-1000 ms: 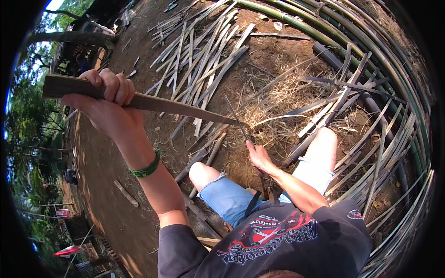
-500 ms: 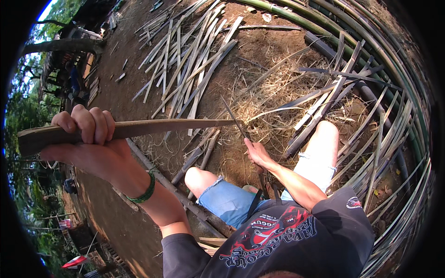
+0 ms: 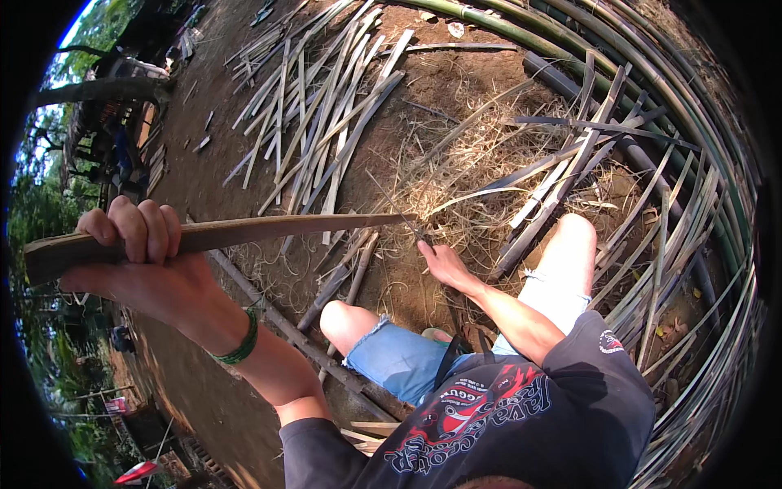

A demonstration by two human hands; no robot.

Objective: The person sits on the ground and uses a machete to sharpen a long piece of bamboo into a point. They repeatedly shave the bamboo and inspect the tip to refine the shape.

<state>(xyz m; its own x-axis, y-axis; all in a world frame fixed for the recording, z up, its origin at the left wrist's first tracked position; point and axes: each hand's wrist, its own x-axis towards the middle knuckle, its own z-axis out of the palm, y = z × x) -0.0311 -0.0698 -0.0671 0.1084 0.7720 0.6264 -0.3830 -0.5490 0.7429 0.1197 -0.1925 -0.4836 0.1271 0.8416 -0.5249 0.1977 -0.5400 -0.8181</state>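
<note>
My left hand [image 3: 134,253], raised at the left, is closed round the thick end of a split bamboo slat [image 3: 285,229]. The slat stretches across in front of me, looking narrower toward its far end on the right. My right hand [image 3: 444,265] is closed on a knife, and its fingers hide the handle. The knife's thin blade [image 3: 389,196] points up and left, crossing the slat close to that far end. From this angle I cannot tell how firmly the edge touches the bamboo.
Curly bamboo shavings [image 3: 456,175] cover the ground ahead. Loose split strips [image 3: 326,114] lie piled at the far left. Long green bamboo poles [image 3: 562,57] curve along the far right, with more strips [image 3: 676,269] beside my right leg. A thin pole [image 3: 269,306] lies by my left knee.
The blade leans further left and lies across the slat closer to its tip. My left hand sits slightly lower and further left, still gripping the slat. The whole view has shifted a little.
</note>
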